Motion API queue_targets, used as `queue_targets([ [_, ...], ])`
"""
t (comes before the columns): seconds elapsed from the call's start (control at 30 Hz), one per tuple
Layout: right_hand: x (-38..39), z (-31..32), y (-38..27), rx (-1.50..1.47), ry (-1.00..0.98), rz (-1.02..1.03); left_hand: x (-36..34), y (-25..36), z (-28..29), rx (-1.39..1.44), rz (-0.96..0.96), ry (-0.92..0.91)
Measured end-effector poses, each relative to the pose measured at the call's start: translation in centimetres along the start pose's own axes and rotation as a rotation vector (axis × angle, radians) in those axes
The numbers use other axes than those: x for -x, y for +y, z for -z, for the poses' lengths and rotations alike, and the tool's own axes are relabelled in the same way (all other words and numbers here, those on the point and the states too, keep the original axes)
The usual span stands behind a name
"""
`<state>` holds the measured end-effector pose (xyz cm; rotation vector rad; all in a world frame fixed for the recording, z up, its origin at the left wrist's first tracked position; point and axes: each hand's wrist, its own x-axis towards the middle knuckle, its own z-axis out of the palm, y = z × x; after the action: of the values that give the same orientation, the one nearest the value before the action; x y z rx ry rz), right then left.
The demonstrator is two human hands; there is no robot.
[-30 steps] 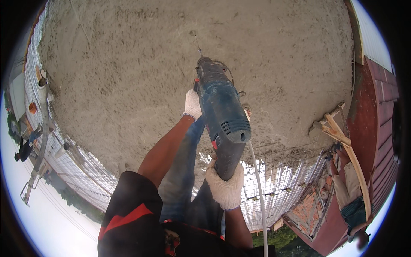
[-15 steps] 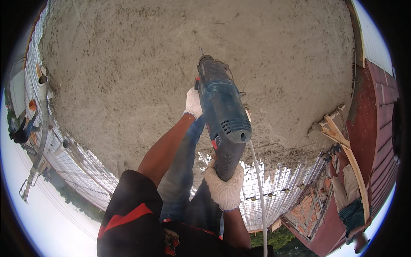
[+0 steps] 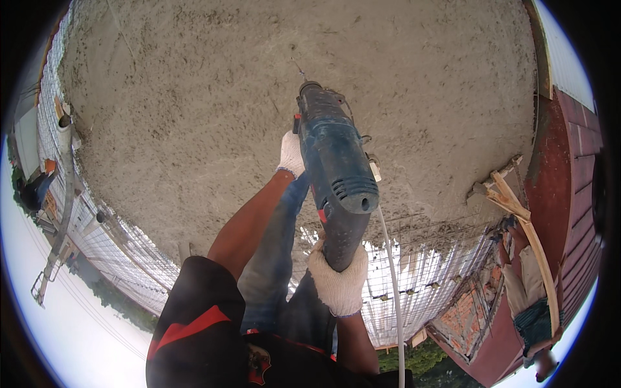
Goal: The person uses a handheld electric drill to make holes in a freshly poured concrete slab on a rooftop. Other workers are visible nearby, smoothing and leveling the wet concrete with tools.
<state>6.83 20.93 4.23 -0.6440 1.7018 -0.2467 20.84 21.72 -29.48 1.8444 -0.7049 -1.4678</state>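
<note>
A rough grey plastered concrete surface (image 3: 213, 110) fills the view. Against it points a dusty blue hammer drill (image 3: 336, 168), its thin bit touching the plaster. The gloved right hand (image 3: 339, 281) is clamped on its rear grip; the gloved left hand (image 3: 291, 154) is closed around its front.

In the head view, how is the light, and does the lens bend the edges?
Head view: bright daylight, sharp on the blue drill and both gloved hands, left hand and right hand; sky washed out white at lower left; mesh and red wall curve toward the dark round rim.
</note>
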Motion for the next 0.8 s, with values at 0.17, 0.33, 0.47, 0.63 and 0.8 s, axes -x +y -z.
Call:
queue_targets([
  [0.17, 0.0, 0.0, 0.1, -0.013, 0.009, -0.009, 0.4, 1.7, -0.2, -0.090, 0.085, 0.007],
  [0.33, 0.0, 0.1, -0.1, -0.016, -0.020, -0.081, 0.3, 2.1, -0.2, -0.267, 0.041, -0.013],
  [0.47, 0.0, 0.1, -0.2, 0.031, 0.009, 0.010, 0.3, 2.0, -0.1, -0.271, 0.042, -0.033],
  [0.63, 0.1, 0.2, 0.0, -0.003, -0.001, -0.029, 0.5, 1.9, -0.4, -0.137, 0.120, -0.030],
  [0.8, -0.1, 0.1, -0.1, -0.006, 0.001, 0.021, 0.2, 2.0, -0.2, -0.243, 0.041, -0.034],
])
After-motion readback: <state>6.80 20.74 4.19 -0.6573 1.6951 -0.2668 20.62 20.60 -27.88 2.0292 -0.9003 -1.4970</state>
